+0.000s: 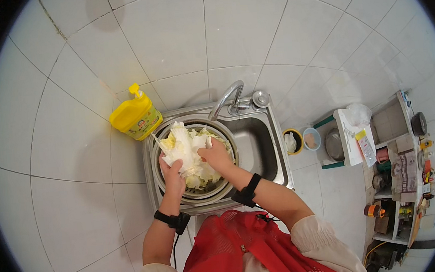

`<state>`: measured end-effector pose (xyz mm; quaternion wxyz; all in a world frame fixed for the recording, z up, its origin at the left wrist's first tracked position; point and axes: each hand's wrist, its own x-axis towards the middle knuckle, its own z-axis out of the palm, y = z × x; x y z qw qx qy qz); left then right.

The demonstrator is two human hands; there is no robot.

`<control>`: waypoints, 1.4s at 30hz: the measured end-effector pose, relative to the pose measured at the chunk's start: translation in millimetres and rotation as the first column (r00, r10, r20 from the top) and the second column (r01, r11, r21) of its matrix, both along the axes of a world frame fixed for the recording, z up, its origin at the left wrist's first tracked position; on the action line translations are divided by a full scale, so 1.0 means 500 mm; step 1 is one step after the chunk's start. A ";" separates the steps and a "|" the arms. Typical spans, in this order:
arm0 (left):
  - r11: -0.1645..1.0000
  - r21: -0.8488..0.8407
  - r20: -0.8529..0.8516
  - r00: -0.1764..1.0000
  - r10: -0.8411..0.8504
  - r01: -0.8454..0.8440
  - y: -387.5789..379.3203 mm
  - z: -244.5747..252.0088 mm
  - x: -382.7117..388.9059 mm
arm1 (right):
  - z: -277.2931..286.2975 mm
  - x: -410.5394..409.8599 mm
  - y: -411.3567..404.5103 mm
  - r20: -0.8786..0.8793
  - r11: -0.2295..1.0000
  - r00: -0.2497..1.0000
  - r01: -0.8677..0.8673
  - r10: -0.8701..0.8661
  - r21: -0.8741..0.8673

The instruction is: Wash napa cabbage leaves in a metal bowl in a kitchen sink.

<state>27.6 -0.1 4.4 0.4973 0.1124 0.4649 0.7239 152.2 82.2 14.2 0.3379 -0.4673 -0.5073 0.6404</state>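
Over the left side of a stainless steel sink, my left hand (173, 173) grips a piece of napa cabbage (184, 148) from its lower left side. My right hand (216, 155) pinches a pale cabbage part at the right side of that piece. Beneath both hands, a round metal colander (231, 135) holds more cabbage leaves (200, 180). It sits inside a wider metal basin, whose contents are mostly hidden. Black bands wrap both wrists.
A curved chrome faucet (227, 99) rises behind the bare right basin (258, 148). A yellow detergent jug (136, 115) stands left of the sink. At right are two small bins (294, 141), a white stool (349, 137) and a cluttered shelf unit (395, 198).
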 end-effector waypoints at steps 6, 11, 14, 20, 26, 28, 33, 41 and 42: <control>0.992 -0.001 -0.081 0.989 -0.127 0.128 0.005 -0.020 -0.005 | -0.006 -0.009 -0.016 0.100 0.994 0.993 0.052 -0.061 0.097; 0.996 -0.043 -0.018 0.996 -0.083 0.082 0.009 0.005 0.005 | -0.014 -0.002 -0.017 0.010 0.997 0.997 0.074 -0.074 0.012; 0.999 -0.024 0.046 0.999 -0.025 0.026 0.007 0.010 0.003 | 0.002 0.000 -0.021 -0.086 0.987 0.987 0.128 -0.136 -0.093; 0.986 -0.036 0.138 0.978 -0.158 0.164 -0.004 -0.008 -0.014 | 0.043 0.012 -0.014 -0.448 0.998 0.892 -0.049 0.065 0.048; 0.954 -0.063 0.348 0.903 -0.253 0.292 -0.007 -0.009 -0.023 | 0.030 0.036 0.012 -0.390 0.944 0.860 -0.295 0.329 0.146; 0.947 -0.002 0.367 0.882 -0.297 0.320 -0.012 -0.011 -0.027 | 0.027 0.042 0.019 -0.516 0.912 0.785 -0.409 0.344 -0.014; 0.922 0.094 0.395 0.835 -0.382 0.377 -0.015 -0.006 -0.026 | 0.024 0.055 0.048 -0.451 0.873 0.784 -0.487 0.427 -0.018; 0.921 0.068 0.417 0.828 -0.375 0.383 -0.013 -0.005 -0.018 | 0.008 0.040 0.035 -0.373 0.930 0.859 -0.366 0.350 0.030; 0.921 0.067 0.418 0.827 -0.375 0.384 -0.011 -0.003 -0.016 | 0.008 0.039 0.032 -0.374 0.942 0.873 -0.334 0.313 0.007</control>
